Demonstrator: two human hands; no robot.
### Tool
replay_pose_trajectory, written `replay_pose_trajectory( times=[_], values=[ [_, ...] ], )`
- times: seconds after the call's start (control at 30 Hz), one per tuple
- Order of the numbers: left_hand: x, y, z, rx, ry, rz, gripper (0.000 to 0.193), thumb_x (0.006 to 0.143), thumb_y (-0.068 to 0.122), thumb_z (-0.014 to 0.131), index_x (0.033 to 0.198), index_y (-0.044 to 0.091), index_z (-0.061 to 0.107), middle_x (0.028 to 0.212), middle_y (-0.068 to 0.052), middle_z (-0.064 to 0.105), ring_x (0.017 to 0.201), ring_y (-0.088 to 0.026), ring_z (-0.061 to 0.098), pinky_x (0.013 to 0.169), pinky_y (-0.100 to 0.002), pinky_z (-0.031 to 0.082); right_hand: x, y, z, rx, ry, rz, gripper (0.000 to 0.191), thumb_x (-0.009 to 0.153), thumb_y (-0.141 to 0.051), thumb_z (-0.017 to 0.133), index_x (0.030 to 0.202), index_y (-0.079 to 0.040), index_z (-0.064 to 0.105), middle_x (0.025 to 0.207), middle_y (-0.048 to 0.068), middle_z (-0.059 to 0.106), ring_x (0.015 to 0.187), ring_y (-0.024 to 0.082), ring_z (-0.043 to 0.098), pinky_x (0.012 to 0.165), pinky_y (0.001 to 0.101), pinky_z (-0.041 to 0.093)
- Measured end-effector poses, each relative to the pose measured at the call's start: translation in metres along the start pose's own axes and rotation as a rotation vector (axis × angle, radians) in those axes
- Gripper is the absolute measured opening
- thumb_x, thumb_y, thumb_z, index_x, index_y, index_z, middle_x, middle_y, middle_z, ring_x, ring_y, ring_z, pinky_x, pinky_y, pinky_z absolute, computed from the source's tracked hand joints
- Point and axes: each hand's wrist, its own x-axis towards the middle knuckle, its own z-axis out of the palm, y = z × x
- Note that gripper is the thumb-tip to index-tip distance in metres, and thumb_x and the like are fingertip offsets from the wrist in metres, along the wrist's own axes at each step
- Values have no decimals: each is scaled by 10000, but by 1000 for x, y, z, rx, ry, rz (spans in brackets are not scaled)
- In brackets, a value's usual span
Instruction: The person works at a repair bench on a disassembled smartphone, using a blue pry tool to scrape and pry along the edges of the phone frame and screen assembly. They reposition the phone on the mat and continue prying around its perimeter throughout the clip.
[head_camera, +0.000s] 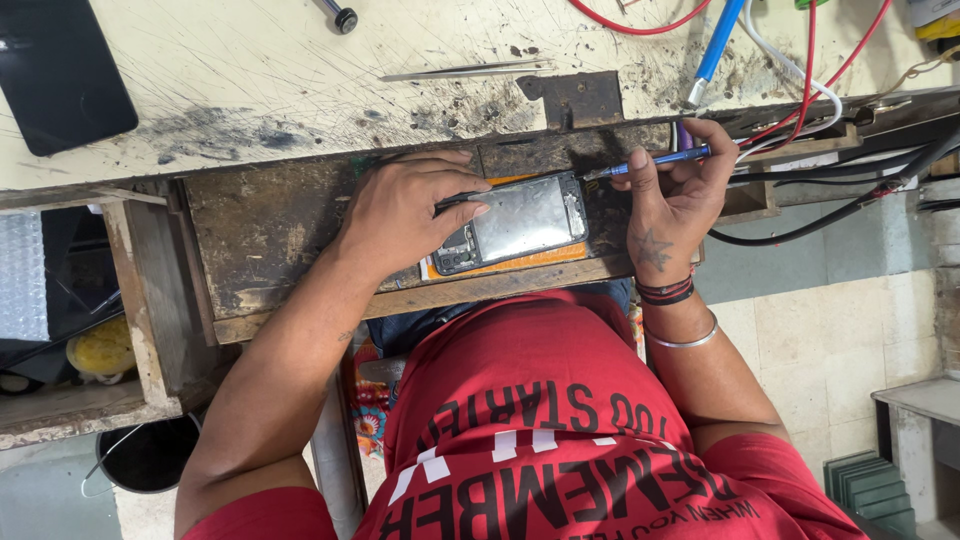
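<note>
An opened smartphone (520, 220), its silvery inside showing, lies on an orange mat (530, 260) on a worn wooden pull-out board (270, 240). My left hand (405, 215) rests on the phone's left end and pinches a thin dark tool (462, 198) laid across its top edge. My right hand (675, 195) grips a blue screwdriver (660, 159). Its metal tip touches the phone's upper right corner. Bracelets circle my right wrist.
On the scratched bench top lie metal tweezers (465, 70), a black slab-like device (60, 75), a dark metal latch plate (575, 98), a blue-handled tool (716, 45) and red, white and black cables (800, 90). A black bucket (150, 455) stands below left.
</note>
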Motion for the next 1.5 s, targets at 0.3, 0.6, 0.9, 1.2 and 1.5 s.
replay_pose_trajectory(
  times=[0.3,0.6,0.9,1.2,1.5],
  values=[
    [-1,-1,0,-14,2,10,237,897,301,790,1076,146,805,1141,-86,773,1186,-247,695,956,-398,564,-1,1,0,-2,7,4,484,1110,-12,748,1438,-30,392,954,82,680,823,139,714,750,276,641],
    [-2,-2,0,-12,5,0,230,891,291,792,1073,150,808,1143,-83,773,1181,-239,695,950,-398,562,-2,3,1,31,16,13,486,1097,3,751,1428,-32,397,997,83,680,821,139,712,751,279,642],
    [-2,0,0,-8,10,-17,225,893,297,793,1067,156,809,1138,-73,776,1174,-229,702,946,-394,567,-2,3,1,10,1,-4,486,1110,9,745,1438,-37,390,951,84,682,820,142,712,756,278,637],
    [-3,-1,0,-12,9,-20,223,890,283,793,1071,153,811,1145,-82,774,1168,-234,703,952,-395,565,-5,1,2,-49,-1,-49,488,1115,17,747,1450,-34,396,989,89,691,858,144,724,792,275,638],
    [-5,-4,1,-12,7,-22,218,897,283,789,1069,151,810,1141,-72,777,1175,-228,702,957,-390,565,-7,-1,3,-91,2,-87,489,1124,24,747,1459,-31,396,1027,109,713,885,148,733,805,266,631]
  ],
)
